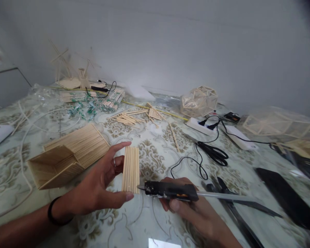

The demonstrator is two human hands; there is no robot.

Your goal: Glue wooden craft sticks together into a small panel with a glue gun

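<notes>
My left hand (103, 182) holds a small flat panel of glued wooden sticks (130, 168) between thumb and fingers, upright over the table. My right hand (193, 213) grips a black hot glue gun (170, 190) lying sideways, its metal nozzle touching the panel's lower right corner. A glue stick juts out of the gun's back toward the right. A wristband sits on my left wrist.
A box-like stick house (69, 155) lies left of my left hand. Loose sticks (129, 119), black scissors (214, 153), a white power strip (200, 125), cables, a geodesic stick ball (198, 101) and stick frames (276, 124) crowd the patterned tablecloth.
</notes>
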